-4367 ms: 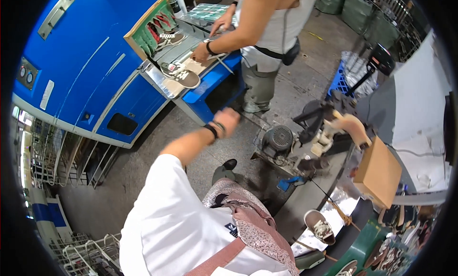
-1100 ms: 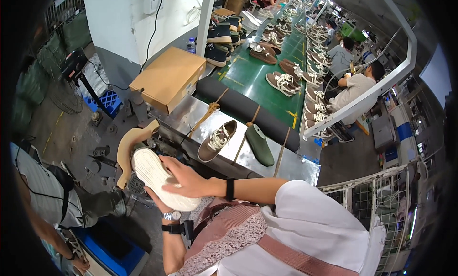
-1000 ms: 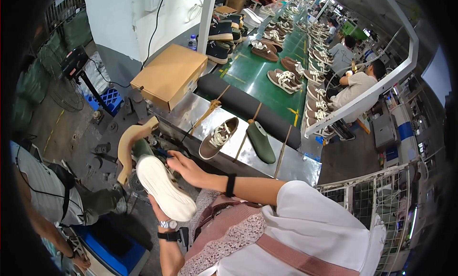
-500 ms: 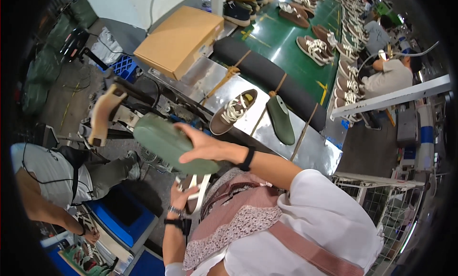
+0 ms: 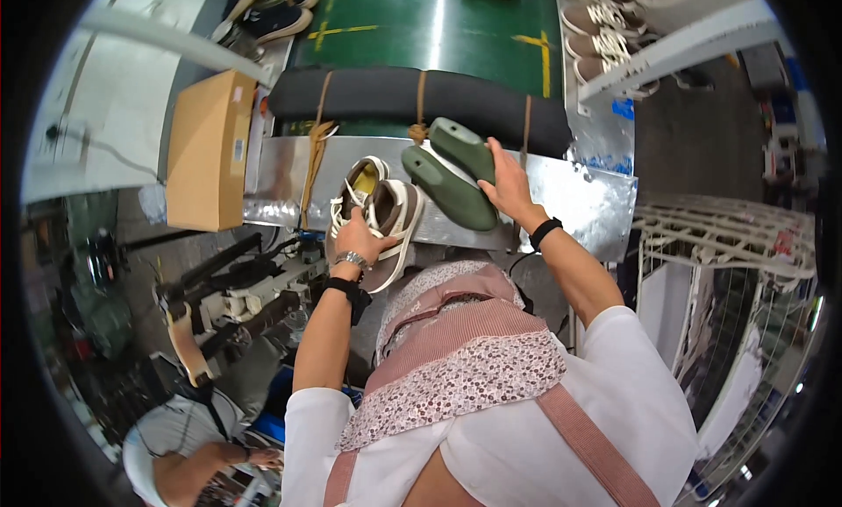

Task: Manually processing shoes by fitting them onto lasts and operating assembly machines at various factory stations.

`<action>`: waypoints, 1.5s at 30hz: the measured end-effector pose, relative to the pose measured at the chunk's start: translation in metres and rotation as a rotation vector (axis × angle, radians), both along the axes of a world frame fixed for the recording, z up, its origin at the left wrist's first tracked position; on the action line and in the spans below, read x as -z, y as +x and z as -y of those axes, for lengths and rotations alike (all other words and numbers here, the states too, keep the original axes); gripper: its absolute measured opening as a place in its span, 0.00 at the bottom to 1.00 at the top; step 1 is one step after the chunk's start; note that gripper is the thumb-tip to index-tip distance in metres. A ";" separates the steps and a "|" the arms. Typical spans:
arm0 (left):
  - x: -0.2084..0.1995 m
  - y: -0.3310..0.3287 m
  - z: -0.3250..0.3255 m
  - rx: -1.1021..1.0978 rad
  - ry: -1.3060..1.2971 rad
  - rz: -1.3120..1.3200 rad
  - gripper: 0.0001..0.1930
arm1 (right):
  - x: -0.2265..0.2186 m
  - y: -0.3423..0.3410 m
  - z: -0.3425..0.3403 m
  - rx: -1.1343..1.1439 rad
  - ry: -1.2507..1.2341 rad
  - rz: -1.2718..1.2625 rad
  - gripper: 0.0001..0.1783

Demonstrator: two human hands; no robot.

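My right hand is closed round the front end of a green shoe last, thumb on the near side and fingers on the far side. Right beside it, a second green shoe last lies on the metal ledge. To the left, my left hand grips a brown sneaker with a white sole, fingers over its laced front. Another brown sneaker with a yellow insole sits just behind it, partly hidden by the held one.
Beyond the ledge, a black padded roll tied with cords crosses the green conveyor. A cardboard box stands at left. Brown sneakers line the right side, above a wire cart. Another person works at lower left.
The view has turned toward the conveyor. My right hand has carried its last from the left to beside the other last. My left hand has brought its sneaker up to the other sneaker.
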State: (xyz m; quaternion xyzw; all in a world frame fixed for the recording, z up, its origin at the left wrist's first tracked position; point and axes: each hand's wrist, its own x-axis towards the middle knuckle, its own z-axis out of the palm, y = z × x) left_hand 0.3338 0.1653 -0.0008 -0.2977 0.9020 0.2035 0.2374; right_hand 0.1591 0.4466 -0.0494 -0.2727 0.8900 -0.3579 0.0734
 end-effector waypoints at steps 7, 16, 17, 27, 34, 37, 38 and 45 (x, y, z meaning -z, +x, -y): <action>-0.043 -0.025 0.039 0.260 -0.158 -0.033 0.40 | -0.006 0.026 -0.009 0.062 -0.137 0.020 0.36; -0.085 -0.267 0.065 0.726 -0.208 -0.516 0.40 | -0.011 0.038 0.083 0.156 0.074 -0.061 0.30; -0.086 -0.297 0.050 0.758 -0.175 -0.615 0.42 | -0.013 0.036 0.089 0.159 0.113 -0.032 0.29; 0.067 -0.264 -0.048 0.776 0.446 -0.358 0.23 | -0.031 0.083 0.047 0.228 0.167 -0.038 0.13; 0.158 -0.129 -0.061 0.405 0.885 -0.103 0.23 | -0.017 0.184 0.027 1.327 -1.173 1.294 0.47; 0.110 -0.094 -0.101 0.264 1.071 0.029 0.21 | 0.039 0.200 0.041 1.272 -0.783 0.844 0.62; 0.098 -0.081 -0.107 0.219 1.137 0.005 0.21 | 0.033 0.207 0.032 1.242 -0.709 0.705 0.64; 0.073 0.040 -0.240 0.050 1.314 0.275 0.29 | 0.011 0.327 -0.120 1.154 -0.936 0.653 0.57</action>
